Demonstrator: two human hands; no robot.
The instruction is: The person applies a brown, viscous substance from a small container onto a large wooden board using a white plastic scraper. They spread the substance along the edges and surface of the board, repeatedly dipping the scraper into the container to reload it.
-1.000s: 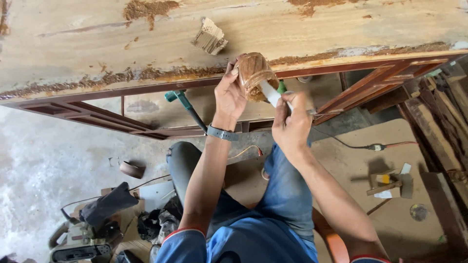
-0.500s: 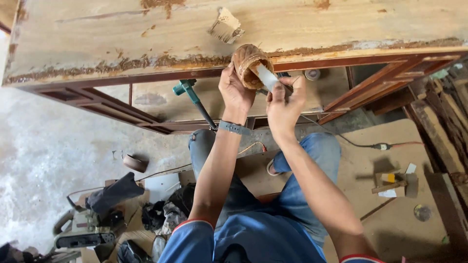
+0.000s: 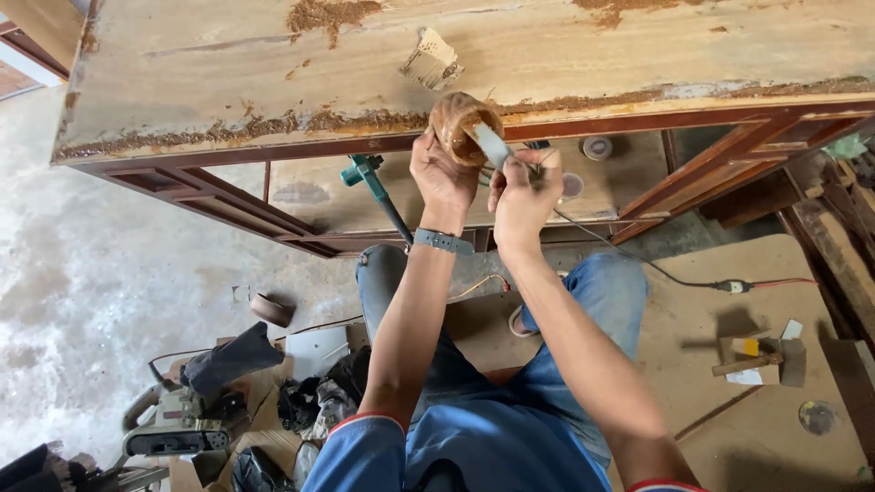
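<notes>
1. A filler-caked tub (image 3: 460, 123) sits tilted at the near edge of the wooden panel (image 3: 565, 50), its open mouth turned toward the person.
2. The left hand (image 3: 440, 178) is wrapped around the tub from below, fingers closed on its side.
3. The right hand (image 3: 521, 196) pinches a pale scraper (image 3: 492, 146) by its handle; the blade reaches into the tub's mouth.
4. Judged from this, filler is being loaded onto the blade. Brown filler already lies along the panel's near edge and in patches higher up; bare stretches of that edge show toward the right, so spreading looks partly done.
5. A folded scrap of sandpaper (image 3: 428, 59) lies on the panel just above the tub, apart from it.
6. Edges: the panel's near edge runs right behind both hands, and a dark frame (image 3: 693, 164) sits beneath it. A green-handled tool (image 3: 374, 187) leans just left of the left wrist.
7. Room: the panel is open to the left and right of the tub. Below, a cable (image 3: 656, 269) crosses the floor to the right, and a belt sander (image 3: 178, 424) with clutter sits at lower left, well apart from the hands.
</notes>
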